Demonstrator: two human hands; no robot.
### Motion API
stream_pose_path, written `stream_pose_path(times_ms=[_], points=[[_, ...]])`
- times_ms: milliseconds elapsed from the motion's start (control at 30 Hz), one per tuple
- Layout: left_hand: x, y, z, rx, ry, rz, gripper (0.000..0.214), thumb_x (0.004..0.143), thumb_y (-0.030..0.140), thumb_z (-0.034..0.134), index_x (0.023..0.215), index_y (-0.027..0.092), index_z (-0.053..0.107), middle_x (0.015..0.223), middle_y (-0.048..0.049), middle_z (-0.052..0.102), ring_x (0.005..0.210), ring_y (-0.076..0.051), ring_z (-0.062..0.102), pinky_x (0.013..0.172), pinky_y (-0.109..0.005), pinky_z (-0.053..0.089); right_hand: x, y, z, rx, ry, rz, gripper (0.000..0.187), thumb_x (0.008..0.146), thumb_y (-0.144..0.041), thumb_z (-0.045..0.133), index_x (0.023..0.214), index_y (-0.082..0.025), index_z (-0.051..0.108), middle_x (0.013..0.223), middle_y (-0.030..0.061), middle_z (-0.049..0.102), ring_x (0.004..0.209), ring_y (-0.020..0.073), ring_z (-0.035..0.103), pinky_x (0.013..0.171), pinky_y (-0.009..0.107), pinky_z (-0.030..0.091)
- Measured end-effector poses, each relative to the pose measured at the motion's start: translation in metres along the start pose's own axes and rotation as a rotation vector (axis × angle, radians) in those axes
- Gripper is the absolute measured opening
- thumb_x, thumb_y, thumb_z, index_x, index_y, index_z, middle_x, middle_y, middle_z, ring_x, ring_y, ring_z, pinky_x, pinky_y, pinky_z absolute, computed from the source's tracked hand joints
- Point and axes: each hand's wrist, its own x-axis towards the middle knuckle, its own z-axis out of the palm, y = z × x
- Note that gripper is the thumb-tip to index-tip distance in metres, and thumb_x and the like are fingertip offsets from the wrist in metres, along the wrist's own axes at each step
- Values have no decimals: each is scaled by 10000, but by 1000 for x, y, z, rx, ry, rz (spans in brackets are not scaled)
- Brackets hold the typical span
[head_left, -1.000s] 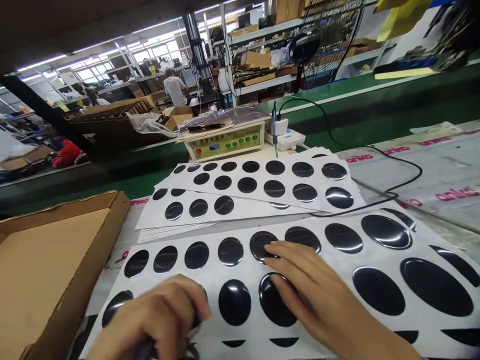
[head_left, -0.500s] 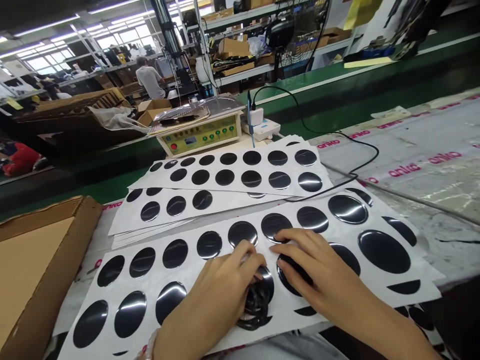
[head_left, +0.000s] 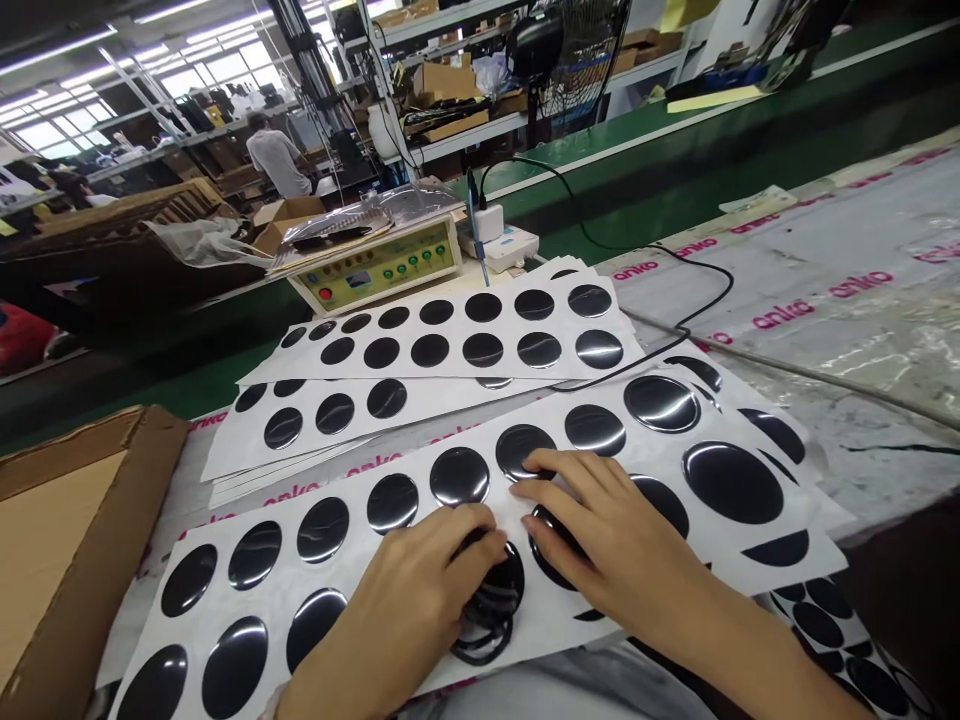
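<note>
A white sheet (head_left: 352,570) with rows of glossy black round stickers lies in front of me, slanting up to the right. My left hand (head_left: 420,590) is near its middle, thumb and fingers curled round a glossy black looped bundle (head_left: 484,640); the exact kind is unclear and the fingers partly hide it. My right hand (head_left: 611,530) rests just to the right with its fingers spread on the sheet. Its fingertips touch around a black round sticker (head_left: 551,550), which the hand partly covers. Nothing shows in its grasp.
More sticker sheets (head_left: 450,365) are stacked behind, a black cable (head_left: 694,315) across them. A control box (head_left: 379,268) and a white power adapter (head_left: 491,225) stand beyond. At left is an open cardboard box (head_left: 97,560). A person (head_left: 276,155) stands far back.
The whole view has shifted slightly, so the scene sits further left. My left fingers have lowered over the black bundle. The right hand stays spread at the same sticker.
</note>
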Motion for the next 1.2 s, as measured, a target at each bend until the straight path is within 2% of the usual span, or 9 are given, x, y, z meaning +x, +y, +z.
stream_pose_path(times_ms=[100, 267, 400, 533, 600, 767, 867, 1067, 1200], points=[[-7, 0, -4, -98, -33, -51, 278, 884, 4, 393, 1029, 200, 527, 1026, -41, 579, 815, -170, 596, 630, -263, 482, 0, 0, 1, -9, 2, -4, 188, 992, -193, 406, 1092, -194, 565, 1174, 73, 527, 1047, 230, 481, 873, 400, 398], [-25, -2, -32, -286, -239, -216, 164, 906, 52, 434, 908, 212, 468, 1009, -24, 522, 779, -126, 561, 655, -226, 467, 0, 1, 1, -31, 2, -11, 201, 994, -190, 390, 1073, -192, 574, 1169, 72, 527, 1014, 231, 488, 854, 398, 403], [-32, -4, -49, -334, -164, -266, 117, 895, 108, 510, 872, 214, 468, 1019, -35, 530, 799, -124, 589, 665, -178, 508, 1, 3, 1, -69, 30, -36, 240, 992, -184, 364, 1076, -180, 589, 1169, 88, 529, 1011, 236, 492, 837, 397, 412], [-19, -6, -32, -233, -229, -264, 666, 788, -37, 366, 1345, 329, 365, 1223, -57, 462, 865, -143, 622, 710, -234, 544, 2, 4, 1, -79, 27, -48, 243, 991, -188, 362, 1094, -185, 582, 1193, 81, 529, 1035, 241, 486, 852, 406, 405], [-8, -7, -21, -151, -272, -239, 795, 723, -75, 322, 1380, 372, 321, 1260, -39, 432, 840, -139, 630, 680, -255, 532, 2, 4, 2, -81, 24, -45, 244, 998, -194, 357, 1109, -187, 574, 1200, 76, 529, 1043, 241, 485, 854, 407, 403], [9, -9, -14, -97, -253, -151, 482, 747, -80, 354, 1071, 249, 491, 1085, -1, 512, 782, -148, 575, 576, -250, 419, 2, 3, 3, -107, 27, -51, 249, 999, -204, 358, 1104, -194, 583, 1211, 76, 528, 1036, 238, 493, 844, 402, 406], [7, -10, -21, -242, -279, -142, 424, 700, -119, 377, 938, 221, 462, 1103, 15, 524, 874, -138, 547, 687, -247, 428, 3, 3, 3, -111, 36, -49, 254, 999, -205, 354, 1104, -196, 586, 1205, 75, 535, 1032, 236, 498, 843, 399, 407], [-29, -13, -56, -561, -371, -250, 257, 855, 5, 395, 910, 243, 477, 1057, -1, 561, 1025, -151, 518, 870, -258, 468, 2, 4, 3, -116, 22, -41, 265, 1009, -211, 341, 1106, -190, 587, 1230, 75, 523, 1031, 242, 491, 857, 415, 395], [-58, -14, -70, -549, -222, -294, 83, 882, 257, 556, 815, 228, 516, 871, -42, 605, 1022, -236, 561, 858, -341, 518, 3, 1, 5, -111, 23, -55, 277, 1018, -208, 330, 1119, -174, 586, 1228, 83, 529, 1037, 251, 489, 865, 421, 385]])
